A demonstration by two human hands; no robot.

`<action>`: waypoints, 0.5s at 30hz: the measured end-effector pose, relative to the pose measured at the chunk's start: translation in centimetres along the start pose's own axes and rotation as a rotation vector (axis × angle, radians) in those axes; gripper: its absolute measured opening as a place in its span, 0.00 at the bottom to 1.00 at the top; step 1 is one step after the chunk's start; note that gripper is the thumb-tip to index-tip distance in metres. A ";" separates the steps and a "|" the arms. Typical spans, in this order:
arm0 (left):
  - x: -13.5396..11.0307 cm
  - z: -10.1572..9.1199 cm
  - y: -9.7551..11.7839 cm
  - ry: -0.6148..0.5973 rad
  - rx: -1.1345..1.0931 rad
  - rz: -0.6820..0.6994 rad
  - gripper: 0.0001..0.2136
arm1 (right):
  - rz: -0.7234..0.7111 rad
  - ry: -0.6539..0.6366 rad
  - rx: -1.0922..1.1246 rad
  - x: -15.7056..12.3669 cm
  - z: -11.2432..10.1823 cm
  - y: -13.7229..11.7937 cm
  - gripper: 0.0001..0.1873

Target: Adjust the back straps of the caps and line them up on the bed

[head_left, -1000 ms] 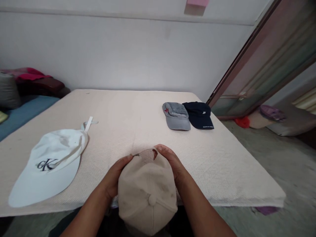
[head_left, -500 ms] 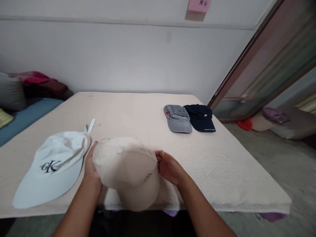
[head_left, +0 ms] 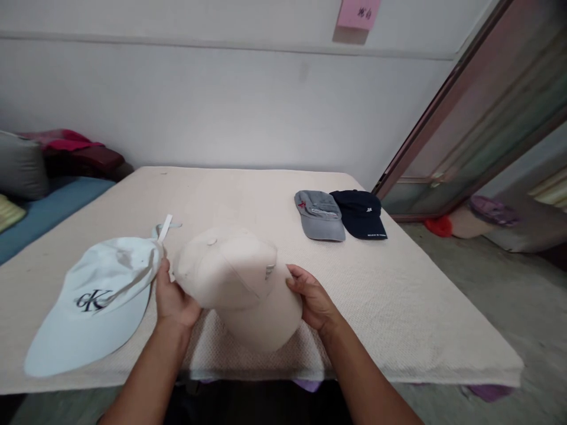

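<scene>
I hold a beige cap [head_left: 234, 277] with both hands just above the near edge of a cream mattress [head_left: 248, 200]. My left hand [head_left: 172, 301] grips the cap's left side, fingers tucked beneath it. My right hand [head_left: 312, 298] is closed on the cap's right side by the brim. The brim points toward me and the crown's top button faces up. A white cap [head_left: 97, 295] with a dark logo lies just left of my left hand, its strap sticking up.
A grey cap [head_left: 319, 215] and a navy cap [head_left: 361, 213] lie side by side at the mattress's far right. Blue bedding with cushions [head_left: 26, 177] sits at the left. A glass sliding door [head_left: 478, 118] and grey floor are at the right.
The beige cap was turned around and lifted from my lap onto the mattress edge: its back opening faced away, now the brim faces me. Both hands shifted to its sides.
</scene>
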State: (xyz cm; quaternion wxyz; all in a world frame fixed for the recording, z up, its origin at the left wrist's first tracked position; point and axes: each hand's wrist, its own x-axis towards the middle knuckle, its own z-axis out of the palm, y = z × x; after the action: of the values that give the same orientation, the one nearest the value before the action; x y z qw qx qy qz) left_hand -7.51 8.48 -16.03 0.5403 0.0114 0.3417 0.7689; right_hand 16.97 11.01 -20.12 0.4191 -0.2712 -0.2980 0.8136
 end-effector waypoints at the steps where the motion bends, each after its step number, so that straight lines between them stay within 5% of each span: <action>1: -0.4 0.2 -0.6 -0.006 -0.004 -0.023 0.18 | -0.017 0.023 0.013 0.2 0.0 0.0 0.20; 9: -1.5 0.5 -4.6 -0.058 0.189 -0.072 0.11 | -0.041 0.220 0.108 0.6 0.3 0.4 0.18; 15: 0.4 0.6 -3.5 -0.001 0.174 -0.037 0.12 | 0.059 -0.081 0.090 -0.8 1.6 1.5 0.22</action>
State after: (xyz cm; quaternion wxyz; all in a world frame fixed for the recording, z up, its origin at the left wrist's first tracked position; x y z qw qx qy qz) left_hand -4.56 9.75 -17.62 0.5517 0.0524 0.4069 0.7262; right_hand 15.48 9.20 -19.92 0.3943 -0.2279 -0.2697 0.8484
